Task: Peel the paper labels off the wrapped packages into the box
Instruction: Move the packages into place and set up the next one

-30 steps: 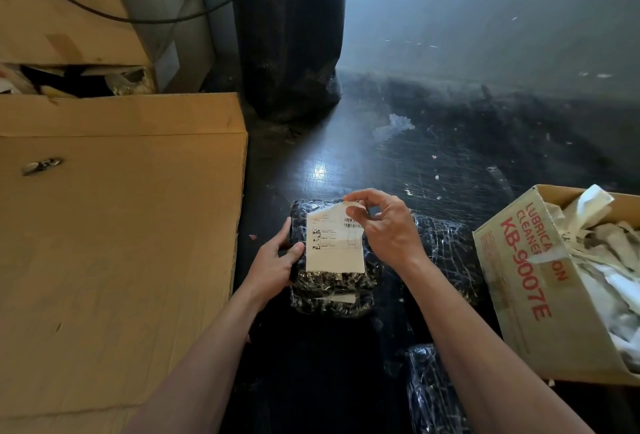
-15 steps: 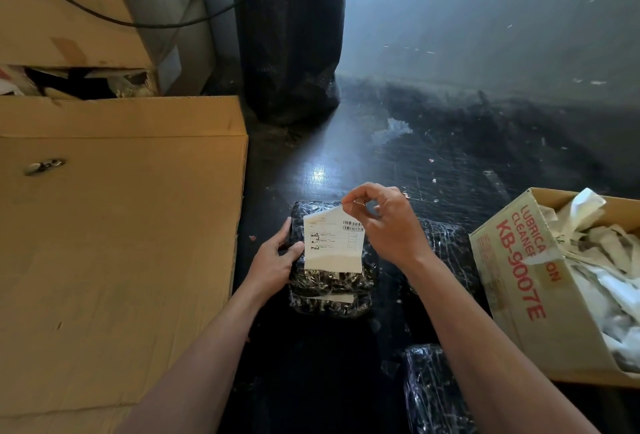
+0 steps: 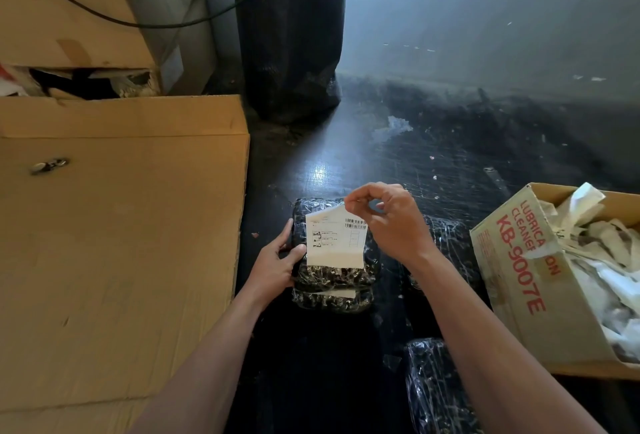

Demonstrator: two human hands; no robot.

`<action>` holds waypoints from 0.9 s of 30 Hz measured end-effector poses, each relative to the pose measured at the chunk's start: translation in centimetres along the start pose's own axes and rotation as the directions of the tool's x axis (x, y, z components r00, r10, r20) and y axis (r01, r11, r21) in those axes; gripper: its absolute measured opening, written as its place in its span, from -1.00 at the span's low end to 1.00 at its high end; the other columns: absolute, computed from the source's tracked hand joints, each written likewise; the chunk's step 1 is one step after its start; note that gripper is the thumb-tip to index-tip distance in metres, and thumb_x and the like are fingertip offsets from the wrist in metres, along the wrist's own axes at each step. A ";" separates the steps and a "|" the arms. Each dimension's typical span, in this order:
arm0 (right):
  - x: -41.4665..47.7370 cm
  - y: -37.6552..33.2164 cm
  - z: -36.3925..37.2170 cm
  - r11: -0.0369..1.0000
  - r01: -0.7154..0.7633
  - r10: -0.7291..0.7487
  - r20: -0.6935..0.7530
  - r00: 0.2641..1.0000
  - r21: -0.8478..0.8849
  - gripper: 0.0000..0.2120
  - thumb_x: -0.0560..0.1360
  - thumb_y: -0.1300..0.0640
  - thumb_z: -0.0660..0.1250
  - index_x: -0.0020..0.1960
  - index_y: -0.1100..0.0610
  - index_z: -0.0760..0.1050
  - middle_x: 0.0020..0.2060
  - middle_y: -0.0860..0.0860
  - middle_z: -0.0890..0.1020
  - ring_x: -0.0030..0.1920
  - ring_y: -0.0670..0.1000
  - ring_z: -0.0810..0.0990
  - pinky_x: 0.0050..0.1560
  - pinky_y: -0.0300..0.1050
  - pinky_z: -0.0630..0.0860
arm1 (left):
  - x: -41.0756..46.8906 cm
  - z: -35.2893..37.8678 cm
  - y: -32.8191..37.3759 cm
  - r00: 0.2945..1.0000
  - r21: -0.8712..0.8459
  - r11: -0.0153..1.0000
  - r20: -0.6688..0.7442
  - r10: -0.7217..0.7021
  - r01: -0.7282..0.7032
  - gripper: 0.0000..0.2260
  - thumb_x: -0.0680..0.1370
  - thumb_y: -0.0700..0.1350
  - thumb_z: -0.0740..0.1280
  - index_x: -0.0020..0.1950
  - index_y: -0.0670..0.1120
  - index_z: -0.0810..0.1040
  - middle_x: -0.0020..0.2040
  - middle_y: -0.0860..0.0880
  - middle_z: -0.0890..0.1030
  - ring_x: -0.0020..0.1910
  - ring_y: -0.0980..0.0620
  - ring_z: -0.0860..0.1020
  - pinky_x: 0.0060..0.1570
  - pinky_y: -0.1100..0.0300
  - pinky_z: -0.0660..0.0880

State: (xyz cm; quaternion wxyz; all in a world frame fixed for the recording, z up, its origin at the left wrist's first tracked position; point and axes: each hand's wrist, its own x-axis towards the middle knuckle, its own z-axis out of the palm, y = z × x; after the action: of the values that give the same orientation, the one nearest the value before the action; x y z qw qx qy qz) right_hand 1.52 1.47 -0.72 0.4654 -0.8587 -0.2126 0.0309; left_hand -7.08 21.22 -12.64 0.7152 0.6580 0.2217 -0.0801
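Head view: right hand (image 3: 391, 222) pinches label (image 3: 335, 239) on package (image 3: 332, 277)

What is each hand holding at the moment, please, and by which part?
The right hand pinches the paper label by its top right corner; the left hand grips the wrapped package at its left edge.

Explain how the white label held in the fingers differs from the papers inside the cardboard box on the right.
The label is flat, with one corner pinched by the right hand; the papers are crumpled and loose in the cardboard box. The label hangs over the wrapped package that the left hand steadies; the papers form a heap. Both are whitish paper.
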 end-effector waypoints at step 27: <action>-1.5 -3.1 -4.1 0.997 -0.033 0.040 -0.096 0.995 0.075 -0.89 0.53 0.10 0.47 0.01 -0.08 0.68 -0.02 -0.12 0.70 0.09 0.03 0.62 0.09 0.03 0.58 | -1.0 0.5 0.4 0.997 0.262 0.963 -0.033 0.068 -0.057 -0.45 0.66 0.06 0.28 0.61 0.22 0.15 0.53 0.05 0.40 0.48 0.05 0.39 0.50 -0.09 0.30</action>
State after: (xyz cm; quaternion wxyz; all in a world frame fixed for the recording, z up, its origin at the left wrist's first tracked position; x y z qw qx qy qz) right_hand 0.17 -0.88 3.90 0.5056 -0.8453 -0.1724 0.0052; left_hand -7.69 20.58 -11.82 0.6197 0.7547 0.2030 -0.0722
